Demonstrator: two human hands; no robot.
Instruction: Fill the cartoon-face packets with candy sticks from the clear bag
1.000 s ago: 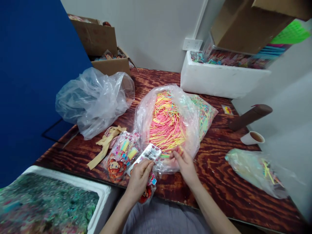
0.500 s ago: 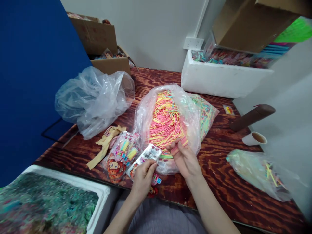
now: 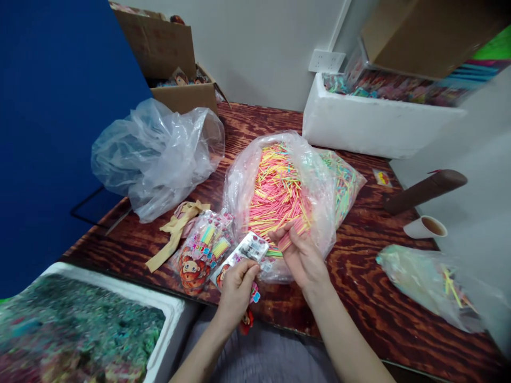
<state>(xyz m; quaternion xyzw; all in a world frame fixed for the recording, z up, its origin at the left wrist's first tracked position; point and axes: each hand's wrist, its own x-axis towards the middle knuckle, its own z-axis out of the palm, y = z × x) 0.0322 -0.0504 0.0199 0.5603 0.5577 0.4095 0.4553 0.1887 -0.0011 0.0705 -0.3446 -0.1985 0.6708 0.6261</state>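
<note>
My left hand (image 3: 236, 290) is closed, thumb against finger, on a small printed packet (image 3: 255, 293) that hangs below it over the table's front edge. My right hand (image 3: 305, 260) is closed on a small bunch of pink sticks (image 3: 286, 242), just above the near side of a big clear bag (image 3: 241, 186). Loose pink and yellow sticks (image 3: 275, 199) fill that bag, whose mouth lies open. Beside my left hand lie flat printed packets (image 3: 233, 259) with a silvery top end. Left of these is a pile of filled packets (image 3: 195, 263) showing a red-haired cartoon figure.
A yellowish cloth strip (image 3: 170, 244) and a crumpled clear bag (image 3: 159, 159) lie on the left. To the right are a paper cup (image 3: 415, 229) of brown liquid, a brown cylinder (image 3: 427, 191) and a bag with few sticks (image 3: 427, 282). A foam box (image 3: 171, 303) stands front left.
The view has shifted slightly, so the table's things appear a little higher and further right. The packet under my left hand has tilted a little. Both hands keep their holds.
</note>
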